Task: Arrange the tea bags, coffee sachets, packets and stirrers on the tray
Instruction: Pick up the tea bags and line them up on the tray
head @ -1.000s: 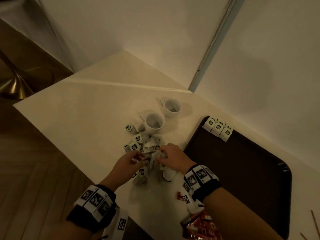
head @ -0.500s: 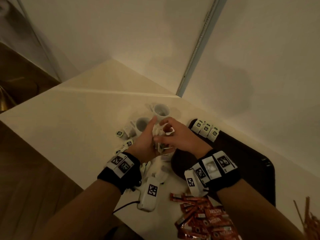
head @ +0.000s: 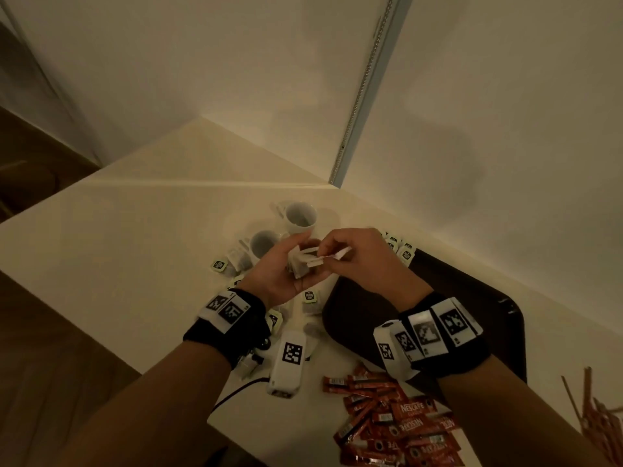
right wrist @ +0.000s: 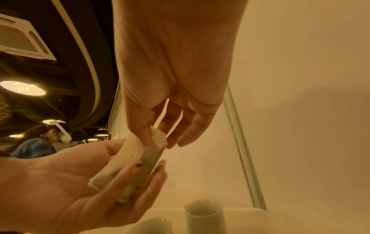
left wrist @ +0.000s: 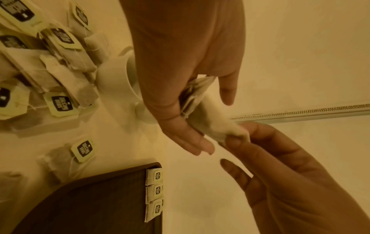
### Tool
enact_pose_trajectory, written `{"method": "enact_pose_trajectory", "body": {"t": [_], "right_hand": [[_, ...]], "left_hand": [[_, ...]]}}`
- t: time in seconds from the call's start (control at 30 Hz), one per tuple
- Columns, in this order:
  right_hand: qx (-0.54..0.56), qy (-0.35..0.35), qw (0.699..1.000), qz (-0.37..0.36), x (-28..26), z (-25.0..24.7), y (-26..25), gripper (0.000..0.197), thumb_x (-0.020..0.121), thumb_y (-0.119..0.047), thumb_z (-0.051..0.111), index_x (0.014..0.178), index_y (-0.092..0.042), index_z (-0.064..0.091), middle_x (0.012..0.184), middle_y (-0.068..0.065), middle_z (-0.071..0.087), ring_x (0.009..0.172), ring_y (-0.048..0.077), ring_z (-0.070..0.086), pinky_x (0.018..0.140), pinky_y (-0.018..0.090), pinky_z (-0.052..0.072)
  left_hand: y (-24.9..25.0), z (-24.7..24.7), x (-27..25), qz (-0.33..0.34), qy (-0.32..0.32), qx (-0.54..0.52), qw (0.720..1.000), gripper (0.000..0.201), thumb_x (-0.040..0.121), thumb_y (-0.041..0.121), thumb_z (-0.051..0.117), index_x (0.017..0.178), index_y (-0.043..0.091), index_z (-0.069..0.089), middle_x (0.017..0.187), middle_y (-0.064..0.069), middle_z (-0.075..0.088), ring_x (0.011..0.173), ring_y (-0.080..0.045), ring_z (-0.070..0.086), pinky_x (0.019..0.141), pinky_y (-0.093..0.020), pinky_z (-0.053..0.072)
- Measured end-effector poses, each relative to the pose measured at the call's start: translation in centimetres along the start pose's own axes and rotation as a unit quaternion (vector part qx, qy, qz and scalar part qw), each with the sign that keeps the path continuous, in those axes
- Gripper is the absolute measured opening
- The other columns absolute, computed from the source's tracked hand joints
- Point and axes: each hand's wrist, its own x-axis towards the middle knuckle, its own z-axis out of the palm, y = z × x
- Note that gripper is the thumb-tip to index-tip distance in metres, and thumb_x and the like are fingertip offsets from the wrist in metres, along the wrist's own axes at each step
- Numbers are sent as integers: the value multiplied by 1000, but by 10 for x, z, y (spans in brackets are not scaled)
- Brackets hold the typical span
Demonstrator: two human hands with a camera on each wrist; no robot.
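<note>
My left hand (head: 286, 267) holds a small stack of tea bags (head: 300, 264) above the table, between the cups and the tray. My right hand (head: 328, 256) pinches one tea bag at the end of that stack (left wrist: 230, 131) between thumb and forefinger. In the right wrist view the stack (right wrist: 130, 166) lies along my left fingers (right wrist: 140, 182). The dark brown tray (head: 455, 298) lies to the right, with three tea bags (left wrist: 156, 190) in a row along its far edge. More loose tea bags (left wrist: 60, 63) lie scattered on the table to the left.
Two white cups (head: 300, 217) (head: 263, 244) stand just beyond my hands. Red coffee sachets (head: 404, 426) are heaped near the front edge, with brown stirrers (head: 600, 416) at far right. A white device with a cable (head: 290, 362) lies under my left wrist. Walls close off the back.
Both hands have lifted from the tea bag pile on the table with a stack of bags. They now hold it in the air near the tray's corner.
</note>
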Motion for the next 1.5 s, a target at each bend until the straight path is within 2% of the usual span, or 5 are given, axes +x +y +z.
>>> {"method": "enact_pose_trajectory", "body": {"t": [0.77, 1.0, 1.17, 1.37, 1.5], "right_hand": [[209, 46, 976, 30, 3, -44, -3, 16, 86, 2, 61, 99, -8, 59, 87, 6, 67, 77, 7, 64, 66, 21, 52], [178, 76, 981, 17, 3, -51, -6, 7, 87, -4, 63, 91, -8, 62, 86, 6, 65, 75, 17, 61, 65, 24, 52], [189, 70, 979, 18, 6, -55, -9, 10, 87, -2, 62, 91, -11, 61, 86, 6, 65, 71, 15, 61, 67, 29, 54], [208, 70, 975, 28, 4, -53, -7, 14, 88, 0, 60, 92, -13, 56, 87, 7, 65, 71, 15, 62, 67, 27, 55], [207, 73, 975, 25, 3, -52, -7, 21, 89, 1, 58, 103, -14, 60, 91, 14, 63, 72, 18, 63, 70, 25, 55]], "left_hand": [[3, 21, 0, 274, -14, 287, 918, 24, 69, 16, 80, 90, 24, 72, 71, 3, 62, 62, -8, 53, 57, -19, 40], [17, 36, -2, 365, -15, 319, 875, 40, 70, 27, 77, 95, -2, 67, 92, -35, 61, 88, -52, 60, 83, -50, 53], [18, 39, -2, 352, 11, 348, 869, 7, 87, 7, 64, 89, 1, 67, 60, 13, 62, 57, 0, 57, 59, -14, 43], [16, 39, -5, 352, 2, 358, 865, 17, 84, 9, 68, 95, -5, 68, 83, -19, 68, 72, -11, 64, 70, -21, 49], [15, 37, -5, 349, 35, 348, 869, 10, 89, 11, 62, 91, 5, 69, 56, 11, 59, 54, -1, 50, 54, -13, 40]]}}
